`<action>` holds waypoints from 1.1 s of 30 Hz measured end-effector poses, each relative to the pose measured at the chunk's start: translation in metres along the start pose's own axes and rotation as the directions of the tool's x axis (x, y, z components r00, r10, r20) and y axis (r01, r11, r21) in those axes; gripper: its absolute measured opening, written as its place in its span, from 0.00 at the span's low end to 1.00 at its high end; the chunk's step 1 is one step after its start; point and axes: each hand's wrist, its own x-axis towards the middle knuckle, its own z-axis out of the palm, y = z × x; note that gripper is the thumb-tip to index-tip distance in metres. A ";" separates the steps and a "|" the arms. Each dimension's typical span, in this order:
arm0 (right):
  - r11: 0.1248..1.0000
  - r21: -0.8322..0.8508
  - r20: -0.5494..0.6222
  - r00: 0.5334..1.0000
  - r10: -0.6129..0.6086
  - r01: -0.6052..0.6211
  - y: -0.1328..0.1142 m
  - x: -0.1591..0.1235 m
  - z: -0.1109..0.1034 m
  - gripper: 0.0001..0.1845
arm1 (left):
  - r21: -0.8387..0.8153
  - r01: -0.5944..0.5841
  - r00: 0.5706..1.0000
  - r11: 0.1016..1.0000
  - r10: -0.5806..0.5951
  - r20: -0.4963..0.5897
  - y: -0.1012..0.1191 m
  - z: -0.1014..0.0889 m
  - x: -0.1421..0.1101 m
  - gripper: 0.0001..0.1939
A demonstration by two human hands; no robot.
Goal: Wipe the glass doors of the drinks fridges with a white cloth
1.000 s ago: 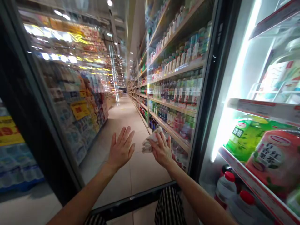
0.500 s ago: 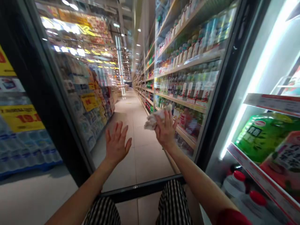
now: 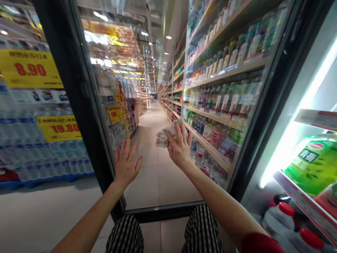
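Observation:
An open glass fridge door in a black frame stands in front of me. My left hand lies flat against the glass near its left frame, fingers spread. My right hand presses a crumpled white cloth onto the glass, fingers over the cloth. Through the pane I see a shop aisle with drink shelves.
The lit fridge interior at the right holds a green carton on a shelf and white jugs with red caps below. Stacked water packs with yellow price signs stand at the left. My checked trousers show at the bottom.
The view has swung left and the door now sits more to the right. My right hand moved the cloth up across the glass; my left hand slid lower, toward the left frame.

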 end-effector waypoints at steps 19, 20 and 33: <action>0.848 0.151 0.102 0.845 -0.525 0.509 -0.095 -0.008 0.041 0.20 | -0.134 0.057 0.998 0.989 -0.058 -0.003 -0.028 -0.041 -0.026 0.34; 0.887 0.140 0.091 0.886 -0.454 0.440 -0.092 -0.002 0.041 0.20 | -0.143 0.064 0.998 0.988 -0.066 -0.008 -0.028 -0.041 -0.027 0.34; 1.000 0.013 0.042 0.999 -0.026 0.025 -0.018 -0.016 0.001 0.20 | -0.045 0.092 0.996 0.995 -0.091 0.021 -0.006 -0.017 -0.020 0.33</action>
